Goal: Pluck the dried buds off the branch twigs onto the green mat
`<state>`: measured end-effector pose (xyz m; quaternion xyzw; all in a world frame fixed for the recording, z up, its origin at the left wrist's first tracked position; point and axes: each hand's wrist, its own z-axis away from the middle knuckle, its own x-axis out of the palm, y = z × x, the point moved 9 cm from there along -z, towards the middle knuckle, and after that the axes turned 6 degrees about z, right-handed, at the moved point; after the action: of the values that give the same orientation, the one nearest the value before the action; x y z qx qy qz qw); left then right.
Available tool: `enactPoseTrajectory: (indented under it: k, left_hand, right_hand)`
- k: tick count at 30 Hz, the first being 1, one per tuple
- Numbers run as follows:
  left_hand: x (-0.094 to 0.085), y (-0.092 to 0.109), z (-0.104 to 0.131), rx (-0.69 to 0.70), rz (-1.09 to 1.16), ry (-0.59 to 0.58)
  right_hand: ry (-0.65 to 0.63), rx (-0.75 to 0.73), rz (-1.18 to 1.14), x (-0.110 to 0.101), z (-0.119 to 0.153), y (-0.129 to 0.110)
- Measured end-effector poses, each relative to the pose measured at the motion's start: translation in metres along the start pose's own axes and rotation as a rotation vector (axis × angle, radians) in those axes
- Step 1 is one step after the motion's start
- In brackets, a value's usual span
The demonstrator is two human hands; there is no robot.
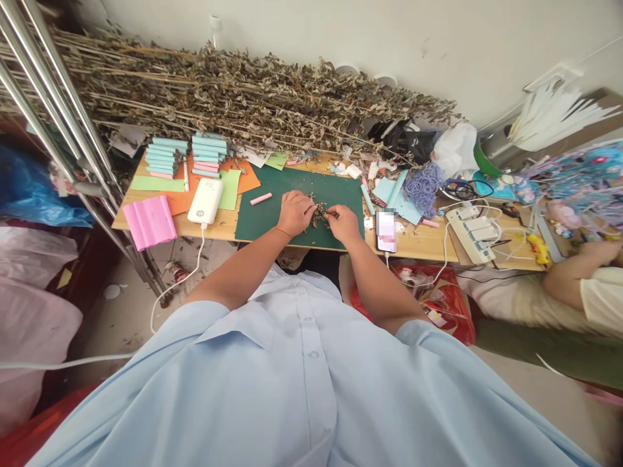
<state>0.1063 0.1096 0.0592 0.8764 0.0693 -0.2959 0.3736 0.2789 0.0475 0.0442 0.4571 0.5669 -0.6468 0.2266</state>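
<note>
Crumpled dried leaves (pixel 318 215) lie in a small heap on a green cutting mat (pixel 263 224). My left hand (pixel 294 213) comes at the heap from the left, its fingers curled together over the leaves' edge. From the right, my right hand (pixel 343 224) pinches some of the leaves between thumb and fingers. Both hands rest low over the mat, and the fingertips are partly hidden by the leaves. A short pink paper roll (pixel 261 199) lies on the mat to the left of my left hand.
Long bundles of dried plants (pixel 272 91) line the wall. Stacked blue rolls (pixel 161 157), a white power bank (pixel 206 201) and pink paper (pixel 150 222) sit left. A phone (pixel 386 239), purple string (pixel 423 188) and a power strip (pixel 471 235) lie right. Another person's arm (pixel 574 272) is far right.
</note>
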Motion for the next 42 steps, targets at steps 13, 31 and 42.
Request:
enactPoseTrajectory:
  k: [13, 31, 42]
  left_hand:
    - [0.002, 0.006, 0.000, 0.022, 0.017, -0.058]
    - [0.012, 0.009, 0.001, 0.066, 0.046, -0.171]
    - [0.009, 0.020, 0.004, 0.132, 0.008, -0.150]
  right_hand:
    - [0.068, 0.080, -0.186, 0.003, -0.007, 0.018]
    - [-0.104, 0.448, -0.943, 0.027, 0.017, -0.013]
    - [-0.043, 0.447, -0.949, 0.024, 0.023, -0.016]
